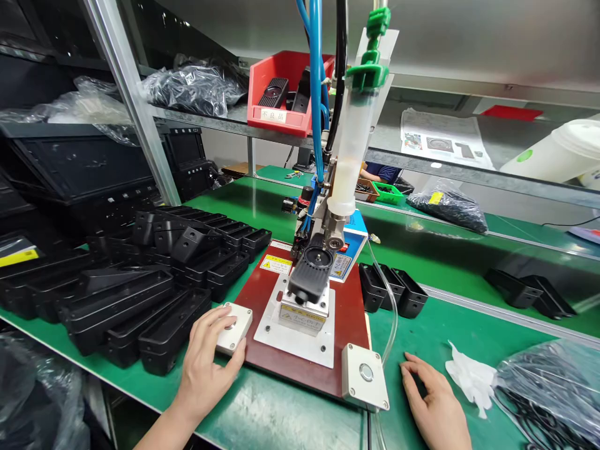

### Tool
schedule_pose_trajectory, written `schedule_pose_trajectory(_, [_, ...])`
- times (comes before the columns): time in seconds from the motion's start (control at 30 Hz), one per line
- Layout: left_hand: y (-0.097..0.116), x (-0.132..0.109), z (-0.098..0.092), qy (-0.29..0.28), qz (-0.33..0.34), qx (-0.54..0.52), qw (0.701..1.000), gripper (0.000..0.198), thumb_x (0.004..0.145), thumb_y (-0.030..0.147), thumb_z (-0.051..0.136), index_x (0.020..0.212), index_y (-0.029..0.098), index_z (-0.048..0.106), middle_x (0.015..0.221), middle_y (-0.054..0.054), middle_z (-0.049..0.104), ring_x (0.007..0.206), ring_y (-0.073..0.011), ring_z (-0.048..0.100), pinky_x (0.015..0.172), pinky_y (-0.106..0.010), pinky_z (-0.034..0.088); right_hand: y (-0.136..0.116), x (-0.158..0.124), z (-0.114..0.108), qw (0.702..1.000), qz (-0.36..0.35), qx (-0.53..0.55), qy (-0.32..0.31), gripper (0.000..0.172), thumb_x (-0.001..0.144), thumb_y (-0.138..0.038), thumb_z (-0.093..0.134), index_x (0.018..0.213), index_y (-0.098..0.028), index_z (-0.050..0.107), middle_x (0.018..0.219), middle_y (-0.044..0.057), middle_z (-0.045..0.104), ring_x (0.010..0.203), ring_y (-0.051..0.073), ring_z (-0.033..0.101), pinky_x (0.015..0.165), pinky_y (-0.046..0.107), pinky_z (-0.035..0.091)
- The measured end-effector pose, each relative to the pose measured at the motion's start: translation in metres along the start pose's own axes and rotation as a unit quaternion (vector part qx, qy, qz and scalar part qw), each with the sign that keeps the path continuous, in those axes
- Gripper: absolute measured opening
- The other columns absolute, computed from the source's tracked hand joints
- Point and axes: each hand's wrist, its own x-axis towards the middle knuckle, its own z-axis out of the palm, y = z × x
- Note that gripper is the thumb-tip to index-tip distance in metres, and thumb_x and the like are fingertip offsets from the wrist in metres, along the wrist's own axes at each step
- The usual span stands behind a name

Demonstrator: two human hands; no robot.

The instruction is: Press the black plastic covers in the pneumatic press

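Note:
My left hand [206,353] lies over a beige push-button box [240,325], fingers stretched across its top and thumb along its near side. The fingers partly hide its button. To the right, my right hand [435,406] rests on the green table with fingers loosely bent and apart, nothing seen in it. Just left of that hand is a second button box [365,378] with a round metal button. Between the boxes, a black plastic part [312,272] with a round recess sits on a metal fixture [302,315]. Above it stands a dispensing machine with a translucent syringe [354,144].
Many black housings [117,306] are heaped at the left; several more [391,290] stand right of the machine. A clear hose [391,300] runs by the right box. White tissue [471,378] and a plastic bag [553,394] lie right. A red bin [262,81] sits on the shelf.

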Motion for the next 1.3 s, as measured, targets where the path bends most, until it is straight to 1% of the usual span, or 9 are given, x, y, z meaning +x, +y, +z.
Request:
schedule_pose_trajectory(0.23, [0.0007, 0.0004, -0.0014, 0.003, -0.001, -0.002, 1.0, 0.031, 0.085, 0.018, 0.061, 0.115, 0.018, 0.054, 0.117, -0.013, 0.058, 0.11, -0.0283, 0.057, 0.093, -0.047, 0.051, -0.0006, 0.0011, -0.0005, 1.0, 0.005, 0.006, 0.005, 0.041, 0.08, -0.057, 0.047, 0.082, -0.024, 0.07, 0.111, 0.008, 0.069, 0.103, 0.031, 0.063, 0.09, 0.051, 0.053])
schedule_pose_trajectory(0.4, [0.0012, 0.0018, -0.0012, 0.0, -0.003, -0.004, 1.0, 0.03, 0.085, 0.018, 0.061, 0.114, 0.019, 0.054, 0.117, -0.013, 0.057, 0.111, -0.0283, 0.057, 0.093, -0.047, 0.051, -0.001, 0.002, -0.0009, 1.0, 0.022, 0.006, -0.005, 0.041, 0.078, -0.058, 0.047, 0.082, -0.025, 0.07, 0.113, 0.007, 0.069, 0.106, 0.032, 0.061, 0.091, 0.052, 0.052])
schedule_pose_trajectory(0.57, [0.0009, 0.0015, -0.0011, -0.004, -0.003, -0.002, 1.0, 0.03, 0.085, 0.018, 0.061, 0.115, 0.017, 0.054, 0.117, -0.014, 0.057, 0.111, -0.0286, 0.056, 0.093, -0.048, 0.051, -0.001, 0.002, -0.0003, 1.0, 0.022, 0.007, -0.009, 0.042, 0.079, -0.059, 0.046, 0.083, -0.025, 0.07, 0.115, 0.007, 0.068, 0.107, 0.031, 0.06, 0.091, 0.052, 0.052])
schedule_pose_trajectory(0.8, [0.0015, 0.0023, -0.0017, 0.0, 0.001, -0.001, 1.0, 0.028, 0.086, 0.019, 0.061, 0.113, 0.018, 0.054, 0.116, -0.013, 0.058, 0.11, -0.0281, 0.056, 0.092, -0.048, 0.051, 0.0006, 0.0011, -0.0003, 1.0, 0.022, 0.006, -0.005, 0.042, 0.08, -0.059, 0.046, 0.083, -0.025, 0.069, 0.114, 0.007, 0.068, 0.107, 0.031, 0.06, 0.092, 0.051, 0.051])
schedule_pose_trajectory(0.93, [-0.0004, 0.0007, -0.001, -0.002, -0.003, 0.001, 1.0, 0.03, 0.085, 0.019, 0.061, 0.114, 0.019, 0.054, 0.116, -0.013, 0.057, 0.111, -0.0285, 0.056, 0.093, -0.048, 0.051, 0.0009, 0.0018, 0.0006, 1.0, 0.026, 0.008, -0.009, 0.042, 0.079, -0.06, 0.047, 0.083, -0.026, 0.069, 0.114, 0.006, 0.068, 0.107, 0.031, 0.06, 0.092, 0.052, 0.051])
schedule_pose_trajectory(1.3, [-0.0015, 0.0007, -0.0002, -0.003, 0.004, -0.001, 1.0, 0.031, 0.085, 0.018, 0.062, 0.114, 0.016, 0.054, 0.117, -0.014, 0.057, 0.111, -0.0289, 0.055, 0.093, -0.047, 0.05, -0.0044, 0.0029, -0.0016, 0.999, 0.034, 0.021, -0.009, 0.042, 0.078, -0.06, 0.046, 0.083, -0.025, 0.069, 0.114, 0.007, 0.068, 0.107, 0.031, 0.06, 0.094, 0.052, 0.05])
